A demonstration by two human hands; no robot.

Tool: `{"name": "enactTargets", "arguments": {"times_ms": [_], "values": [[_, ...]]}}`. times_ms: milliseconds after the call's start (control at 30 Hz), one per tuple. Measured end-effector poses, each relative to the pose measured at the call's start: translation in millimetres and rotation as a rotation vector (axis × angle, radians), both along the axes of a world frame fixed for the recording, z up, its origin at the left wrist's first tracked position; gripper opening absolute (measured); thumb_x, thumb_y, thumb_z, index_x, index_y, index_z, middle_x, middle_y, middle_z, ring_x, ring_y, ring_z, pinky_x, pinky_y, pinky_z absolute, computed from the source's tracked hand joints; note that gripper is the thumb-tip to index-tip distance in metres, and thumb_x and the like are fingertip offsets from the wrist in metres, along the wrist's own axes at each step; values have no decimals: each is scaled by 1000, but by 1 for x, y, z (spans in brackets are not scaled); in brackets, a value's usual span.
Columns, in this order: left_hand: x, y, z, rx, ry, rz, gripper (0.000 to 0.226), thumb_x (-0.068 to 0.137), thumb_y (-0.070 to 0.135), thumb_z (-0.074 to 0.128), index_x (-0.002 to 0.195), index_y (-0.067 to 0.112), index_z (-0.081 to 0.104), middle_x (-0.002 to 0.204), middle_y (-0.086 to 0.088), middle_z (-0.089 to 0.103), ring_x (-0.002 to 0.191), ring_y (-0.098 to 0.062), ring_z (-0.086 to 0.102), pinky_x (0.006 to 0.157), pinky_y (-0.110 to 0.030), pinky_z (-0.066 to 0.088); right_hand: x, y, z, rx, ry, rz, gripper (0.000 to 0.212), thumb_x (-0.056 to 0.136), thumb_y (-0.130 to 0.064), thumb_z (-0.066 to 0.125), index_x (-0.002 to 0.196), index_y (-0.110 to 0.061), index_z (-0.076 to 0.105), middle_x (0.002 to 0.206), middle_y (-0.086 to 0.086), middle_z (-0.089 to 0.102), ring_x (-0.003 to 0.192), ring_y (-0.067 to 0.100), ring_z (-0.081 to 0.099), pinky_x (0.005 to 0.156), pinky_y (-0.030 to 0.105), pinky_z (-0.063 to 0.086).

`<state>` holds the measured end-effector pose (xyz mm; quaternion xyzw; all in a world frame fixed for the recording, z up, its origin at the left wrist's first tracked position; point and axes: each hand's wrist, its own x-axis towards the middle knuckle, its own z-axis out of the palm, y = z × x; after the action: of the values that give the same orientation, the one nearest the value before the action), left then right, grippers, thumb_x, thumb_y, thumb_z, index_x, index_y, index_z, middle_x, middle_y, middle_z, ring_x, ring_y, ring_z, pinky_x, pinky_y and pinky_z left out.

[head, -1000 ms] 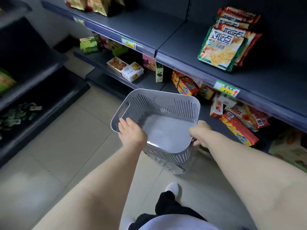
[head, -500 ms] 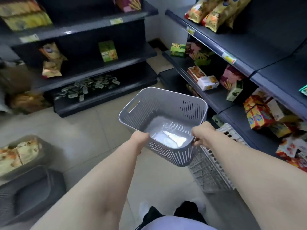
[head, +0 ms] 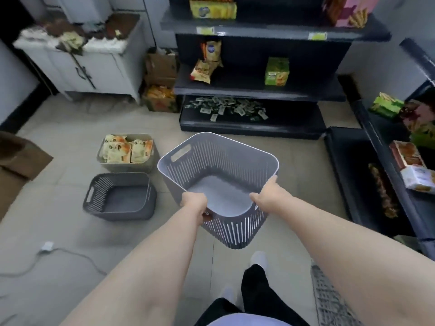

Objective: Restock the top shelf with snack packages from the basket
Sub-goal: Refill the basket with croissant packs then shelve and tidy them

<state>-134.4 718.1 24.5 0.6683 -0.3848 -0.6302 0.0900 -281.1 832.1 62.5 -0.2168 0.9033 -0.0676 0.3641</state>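
Observation:
I hold a grey slatted plastic basket (head: 219,161) in the air in front of me, with nothing inside it. My left hand (head: 194,204) grips its near rim on the left side. My right hand (head: 267,196) grips the near rim on the right, thumb inside. On the floor to the left stands a beige basket (head: 150,163) filled with several yellow-orange snack packages (head: 124,149). Just in front of that one sits a second grey basket (head: 120,212) holding nothing.
A dark shelf unit (head: 259,90) stands ahead with a few snack bags and a green box. Another shelf run (head: 386,184) with boxed snacks lines the right side. Cardboard boxes (head: 161,85) and a white cabinet (head: 94,67) are at the back left. A cable (head: 70,255) lies on the floor.
My view has swung left, away from the right-hand shelves toward the floor baskets and the far shelf unit. Both hands have kept their hold on the grey basket, carrying it along.

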Motion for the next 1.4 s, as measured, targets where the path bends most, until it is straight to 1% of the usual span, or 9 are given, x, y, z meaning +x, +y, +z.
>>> {"name": "enactTargets", "arguments": {"times_ms": [100,233,300,467,633,767,900,1267,1400], "values": [[24,-30,-14,-27,-35,189,41,85,-16,39,124,-4,44,100,-26,56,61,-32,57,36,-46,51,10,-35,-7,5,143,321,81,97,-47,44,154,-14,-3,161,10,9,146,32,15,113,48,27],[45,-70,-26,-38,-119,304,42,88,-12,38,126,4,43,116,-22,55,77,-36,58,46,-45,54,14,-88,-18,7,211,671,51,99,-45,38,141,-17,39,159,12,8,146,30,8,114,51,23],[53,-93,-37,-21,-154,354,44,88,-10,40,128,8,44,113,-21,57,83,-39,60,49,-46,54,9,-118,-25,-8,224,824,45,99,-43,38,135,-18,47,160,11,5,147,29,6,115,51,21],[69,-142,-56,40,-255,507,49,84,-7,41,130,9,43,111,-23,58,91,-41,61,59,-61,54,-5,-197,-33,-13,210,1084,45,100,-44,37,135,-18,46,147,9,29,139,27,23,110,48,29],[92,-184,-83,54,-249,659,53,77,-3,40,128,12,43,107,-24,62,89,-42,65,61,-66,51,1,-271,-36,-38,210,1197,53,99,-43,41,146,-17,35,154,9,25,145,28,16,116,50,21],[116,-215,-103,41,-264,745,60,67,3,39,126,11,44,109,-23,61,91,-42,65,63,-68,50,23,-322,-43,-28,200,1313,56,99,-44,42,148,-19,33,155,7,26,144,28,20,116,51,23],[128,-249,-88,35,-274,755,44,79,1,43,122,11,43,108,-20,59,89,-40,65,65,-64,55,48,-381,-51,-40,206,1369,54,99,-44,42,146,-18,35,152,7,30,142,28,23,115,49,27],[199,-375,-173,174,-317,770,35,78,4,43,110,17,42,114,-20,59,92,-42,64,65,-66,54,119,-546,-114,57,142,1428,52,100,-40,42,146,-16,36,151,9,31,142,30,24,113,46,29],[219,-413,-203,200,-325,781,26,90,-1,41,109,17,38,115,-16,55,97,-40,63,62,-53,56,137,-588,-152,94,96,1453,54,99,-40,41,147,-18,33,151,8,31,142,29,24,112,45,31]]}}
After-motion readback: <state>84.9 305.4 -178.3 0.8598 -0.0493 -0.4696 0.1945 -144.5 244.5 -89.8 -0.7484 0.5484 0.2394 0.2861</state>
